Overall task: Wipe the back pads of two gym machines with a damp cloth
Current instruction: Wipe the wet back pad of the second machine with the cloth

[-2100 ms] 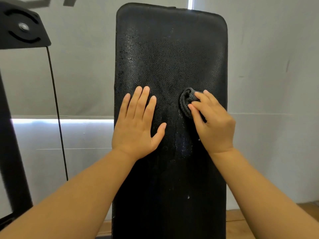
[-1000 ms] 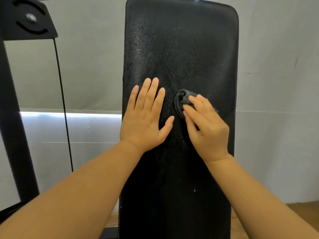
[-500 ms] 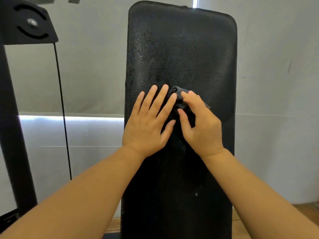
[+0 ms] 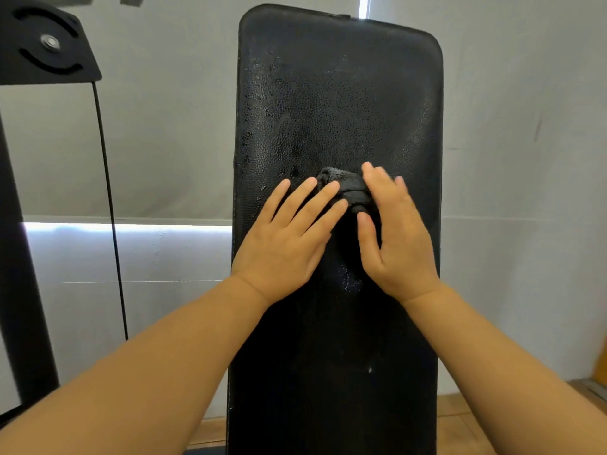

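A tall black back pad [image 4: 338,93] stands upright in front of me, and its textured upper surface glistens with moisture. A small wad of dark cloth [image 4: 345,188] lies against the middle of the pad. My right hand [image 4: 397,238] presses on the cloth's right side with straight fingers, its thumb just below the wad. My left hand [image 4: 292,238] lies flat on the pad, and its fingertips touch the cloth's left edge.
At the far left stands a black machine frame [image 4: 19,257] with a bracket plate [image 4: 49,50], from which a thin cable [image 4: 111,208] hangs down. A grey wall lies behind. Wooden floor [image 4: 460,418] shows at the bottom right.
My right hand slid the cloth leftward from the pad's right side to its middle. My left hand's fingers turned toward the cloth and now touch it.
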Demonstrator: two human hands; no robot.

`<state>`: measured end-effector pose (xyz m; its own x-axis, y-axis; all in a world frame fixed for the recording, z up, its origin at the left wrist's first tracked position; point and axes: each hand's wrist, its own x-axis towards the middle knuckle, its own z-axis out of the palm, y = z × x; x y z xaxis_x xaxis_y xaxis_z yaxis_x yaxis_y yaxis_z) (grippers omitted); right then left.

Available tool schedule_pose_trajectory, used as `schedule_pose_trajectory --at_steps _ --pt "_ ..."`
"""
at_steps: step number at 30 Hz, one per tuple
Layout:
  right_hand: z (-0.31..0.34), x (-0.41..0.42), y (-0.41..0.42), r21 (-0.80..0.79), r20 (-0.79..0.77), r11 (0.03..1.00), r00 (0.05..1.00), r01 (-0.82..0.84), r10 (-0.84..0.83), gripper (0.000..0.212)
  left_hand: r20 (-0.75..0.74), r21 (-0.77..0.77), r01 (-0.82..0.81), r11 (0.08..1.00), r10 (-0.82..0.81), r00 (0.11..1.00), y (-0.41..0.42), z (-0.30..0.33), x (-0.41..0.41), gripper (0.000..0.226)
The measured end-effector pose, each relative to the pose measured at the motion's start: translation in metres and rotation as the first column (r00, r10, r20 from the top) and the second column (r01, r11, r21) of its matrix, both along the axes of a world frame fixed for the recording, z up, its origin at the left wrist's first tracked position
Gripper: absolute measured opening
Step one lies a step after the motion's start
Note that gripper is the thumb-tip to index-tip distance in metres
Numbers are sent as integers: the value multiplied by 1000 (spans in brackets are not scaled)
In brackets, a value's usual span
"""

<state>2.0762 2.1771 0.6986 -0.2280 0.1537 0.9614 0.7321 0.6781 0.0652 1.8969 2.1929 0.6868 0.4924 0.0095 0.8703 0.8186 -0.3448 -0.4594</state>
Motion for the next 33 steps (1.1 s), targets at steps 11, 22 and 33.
schedule_pose_trajectory --at_steps 11,22,33 --pt "-16 15 12 -63 16 920 922 387 -387 100 -13 -43 -7 999 7 1000 -3 2 -1 42" --pt "-17 18 14 -72 14 914 917 399 -399 103 -387 32 110 993 -89 918 -5 59 26 33" --pt "-16 17 9 -99 58 901 906 423 -419 118 -148 6 -8 1000 9 989 -2 82 34 27"
